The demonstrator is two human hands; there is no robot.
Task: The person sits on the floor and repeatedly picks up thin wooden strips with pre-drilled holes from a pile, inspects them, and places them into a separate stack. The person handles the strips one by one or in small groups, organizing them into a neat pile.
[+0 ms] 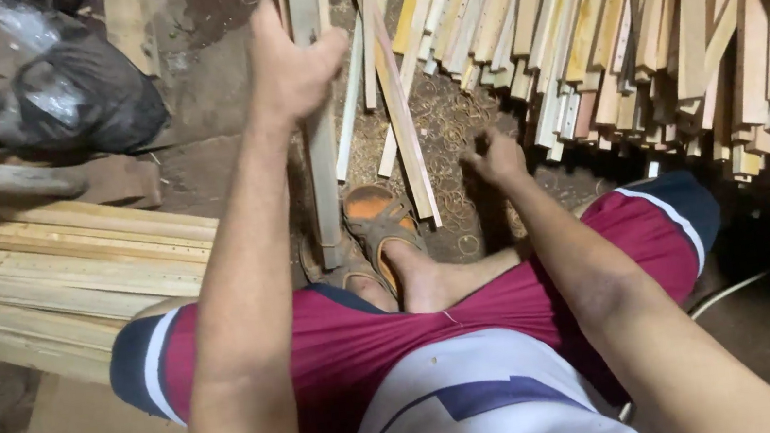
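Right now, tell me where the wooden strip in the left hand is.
In the head view, the wooden strip stands upright left of centre, gripped by the left hand, its lower end beside the orange sandal.

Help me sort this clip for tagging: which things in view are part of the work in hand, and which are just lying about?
In hand:
- left hand gripping an upright wooden slat
- right hand down among the loose slats on the floor

Lying about:
- slat pile leaning at right
- stacked boards at left
- black plastic bag
- orange sandal
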